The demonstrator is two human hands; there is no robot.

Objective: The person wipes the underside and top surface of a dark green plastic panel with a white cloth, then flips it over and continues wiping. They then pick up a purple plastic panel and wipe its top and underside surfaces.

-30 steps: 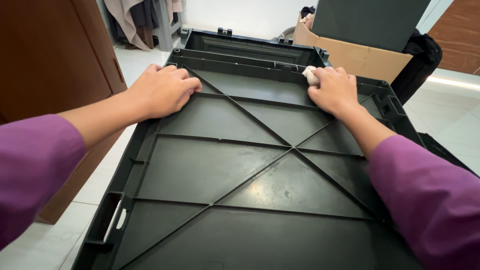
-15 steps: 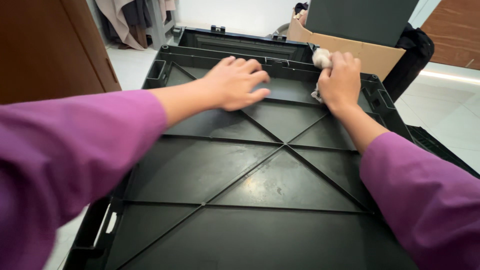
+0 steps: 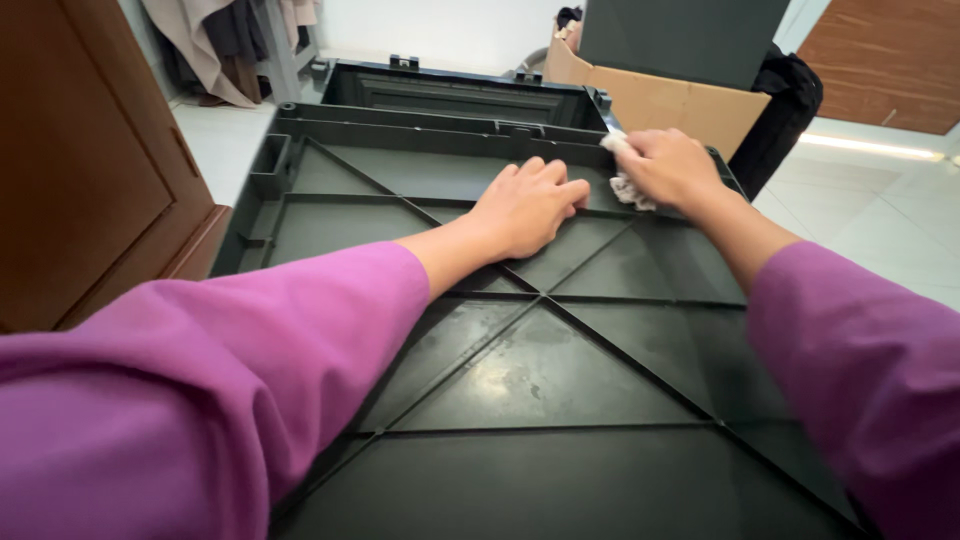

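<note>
- A large dark green plastic panel [image 3: 560,370] fills most of the frame, lying flat, with raised ribs crossing it in straight and diagonal lines and a raised rim round its edge.
- The right hand [image 3: 668,166], upper right of centre, has its grip closed round a small crumpled white cloth [image 3: 628,186], pressing it against the panel near the far rim.
- The left hand [image 3: 528,205], just left of it at upper centre, lies flat and open on the panel, palm down, fingers together, holding nothing.
- Both arms wear purple sleeves [image 3: 210,390] that fill the lower corners.
- The cloth looks soft, light and easily bunched; pinching it in a fist as here suits it.
- The panel looks stiff, broad and awkward rather than heavy; its smooth, slightly shiny face looks slippery, so the rim or ribs give the surest hold.
- Beyond the panel, at top centre, sits another dark plastic piece [image 3: 460,88].
- A cardboard box [image 3: 670,100] stands at upper right, holding a dark grey slab.
- A brown wooden door [image 3: 80,170] fills the left edge; pale floor tiles [image 3: 880,220] show on the right.
</note>
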